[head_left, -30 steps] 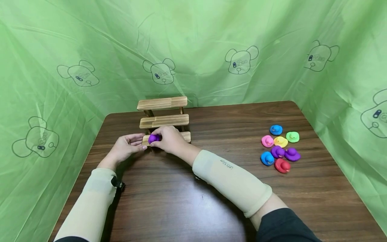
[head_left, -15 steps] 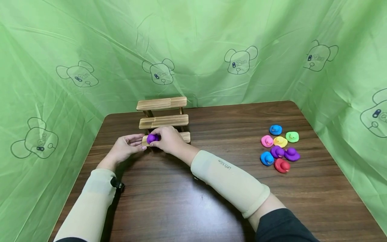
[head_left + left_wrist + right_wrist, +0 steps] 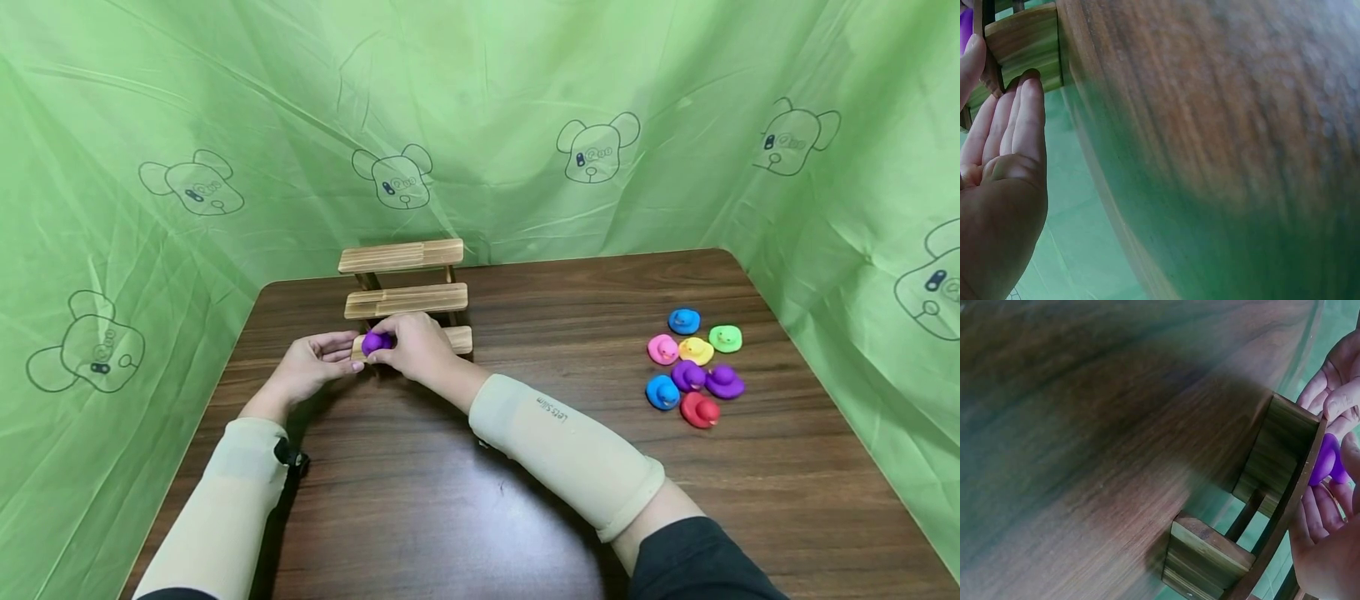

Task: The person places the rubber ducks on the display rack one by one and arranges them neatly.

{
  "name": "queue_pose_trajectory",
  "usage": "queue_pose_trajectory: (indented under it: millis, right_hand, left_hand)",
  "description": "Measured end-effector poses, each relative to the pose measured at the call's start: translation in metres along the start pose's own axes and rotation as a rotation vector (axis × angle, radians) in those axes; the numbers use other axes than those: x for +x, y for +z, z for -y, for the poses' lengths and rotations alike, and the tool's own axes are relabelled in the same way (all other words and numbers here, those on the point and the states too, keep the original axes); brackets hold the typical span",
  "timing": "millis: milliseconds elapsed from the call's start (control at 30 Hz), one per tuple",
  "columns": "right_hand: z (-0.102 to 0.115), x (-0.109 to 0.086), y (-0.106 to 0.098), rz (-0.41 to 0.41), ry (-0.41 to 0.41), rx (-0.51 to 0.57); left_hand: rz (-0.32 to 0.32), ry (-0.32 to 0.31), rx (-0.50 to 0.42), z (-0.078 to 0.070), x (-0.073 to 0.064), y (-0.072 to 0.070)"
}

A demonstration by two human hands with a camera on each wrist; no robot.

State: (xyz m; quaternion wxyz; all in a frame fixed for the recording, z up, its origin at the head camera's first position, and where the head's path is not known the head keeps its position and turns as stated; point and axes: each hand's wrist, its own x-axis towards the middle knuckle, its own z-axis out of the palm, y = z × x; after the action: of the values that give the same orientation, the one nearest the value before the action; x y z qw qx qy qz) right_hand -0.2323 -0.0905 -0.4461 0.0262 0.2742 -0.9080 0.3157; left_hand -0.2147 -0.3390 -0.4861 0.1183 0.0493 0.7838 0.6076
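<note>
At the front left, a three-step wooden stand (image 3: 406,300) stands on the table. My right hand (image 3: 423,346) pinches a purple rubber duck (image 3: 377,342) on the left part of the lowest step (image 3: 459,339); fingers hide part of the duck. In the right wrist view, the purple duck (image 3: 1326,461) shows between the thumb and fingers, above the step's edge. My left hand (image 3: 309,367) is at the left end of that step, fingers extended and thumb near the front corner. In the left wrist view, the left hand's fingers (image 3: 1025,122) lie straight against the stand.
On the right of the table (image 3: 570,333) lies a group of small rubber ducks: blue (image 3: 684,321), green (image 3: 725,338), pink (image 3: 663,350), yellow (image 3: 696,352), purple (image 3: 724,382) and red (image 3: 701,411) among them. Green curtains (image 3: 495,100) hang behind and at both sides.
My right hand has slid the purple duck slightly left along the lowest step, toward my left hand. The left hand has kept its place.
</note>
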Motion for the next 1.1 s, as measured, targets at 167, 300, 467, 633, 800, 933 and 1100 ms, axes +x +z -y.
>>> queue_pose_trajectory:
  millis: [167,300,467,633,800,933,1100]
  right_hand:
    - [0.0,0.0,0.001,-0.011,-0.002,-0.007]
    - [-0.002,0.0,0.002,-0.011,-0.007,-0.011]
    - [-0.005,-0.001,0.001,-0.001,-0.006,0.001]
    - [-0.013,-0.008,-0.004,-0.014,0.014,0.019]
    - [-0.023,-0.017,-0.011,-0.041,0.021,0.051]
    - [-0.03,-0.024,-0.02,-0.052,0.02,0.09]
    - [-0.037,-0.035,-0.036,-0.062,0.003,0.146]
  left_hand:
    - [-0.006,-0.003,0.007,0.0,0.0,0.0]
    - [0.0,-0.004,0.013,0.0,0.0,0.0]
    - [-0.007,-0.017,0.012,-0.001,0.0,0.0]
    - [-0.01,-0.017,0.028,-0.001,-0.001,0.0]
    - [-0.017,-0.015,0.043,-0.001,-0.002,0.0]
    - [-0.009,-0.016,0.053,-0.001,-0.001,0.0]
    - [-0.008,-0.024,0.069,-0.001,-0.001,-0.001]
